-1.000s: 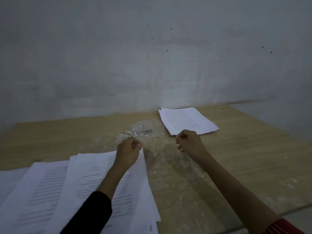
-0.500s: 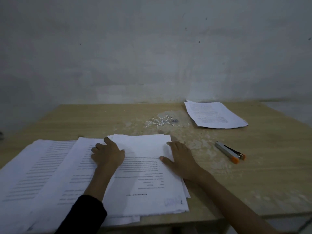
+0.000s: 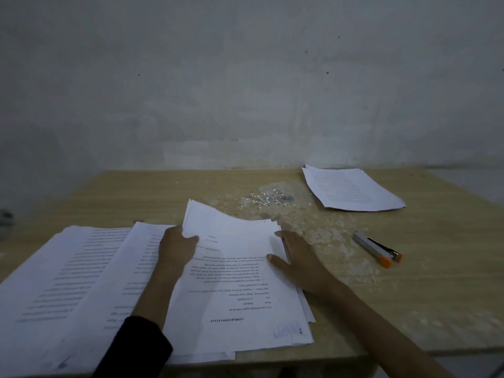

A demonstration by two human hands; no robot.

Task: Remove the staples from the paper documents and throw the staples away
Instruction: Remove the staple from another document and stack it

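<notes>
Far-left corner of top document now lifted and curled; flat half a second earlier.
- Table: pale wood, scuffed surface.
- Paper stacks: spread along near edge; top document rests on them.
- Risk: hard pull likely tears stapled corner; loose sheets beneath may slide off near edge.
- Appearance: white sheets, print upside down to wearer, blue mark at near-right corner; staple too small to confirm.
- Left hand: pinches raised corner, thumb on top.
- Right hand: flat, fingers straight, pressing right edge.
- Removed staples: small heap farther back.
</notes>
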